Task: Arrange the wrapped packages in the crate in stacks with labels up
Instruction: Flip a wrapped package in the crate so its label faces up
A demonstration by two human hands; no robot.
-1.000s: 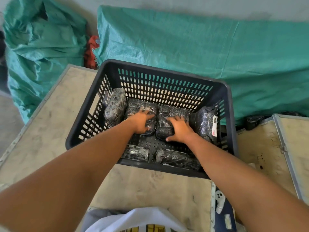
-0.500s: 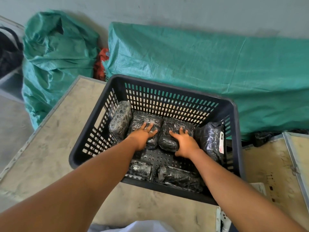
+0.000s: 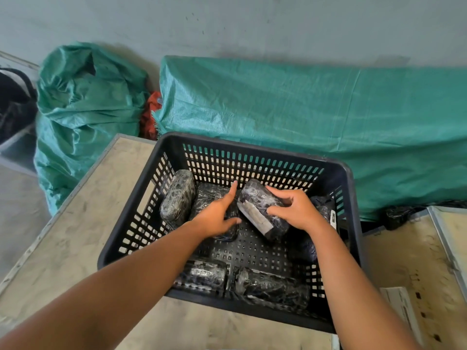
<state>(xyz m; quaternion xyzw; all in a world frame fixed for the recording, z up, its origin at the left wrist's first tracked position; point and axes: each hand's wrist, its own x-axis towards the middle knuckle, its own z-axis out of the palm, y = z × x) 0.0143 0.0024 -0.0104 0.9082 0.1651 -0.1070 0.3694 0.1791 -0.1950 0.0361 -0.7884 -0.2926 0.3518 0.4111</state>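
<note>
A dark slotted plastic crate stands on the board table and holds several black film-wrapped packages. My right hand grips one package lifted and tilted off the crate floor, a pale strip showing along its lower edge. My left hand rests on the flat package beside it, index finger touching the lifted one. Another package leans on edge against the left wall. A package with a white label sits by the right wall, partly hidden by my right wrist. Two packages lie along the near wall.
The crate sits on a beige board table with metal edging. Green woven tarp covers a long bundle behind the crate, and a green sack stands at the left. A second board surface with a paper slip lies to the right.
My right hand has lifted and tilted the middle-right package off the crate floor. My left hand shifted toward it while resting on its own package. The view tilted upward.
</note>
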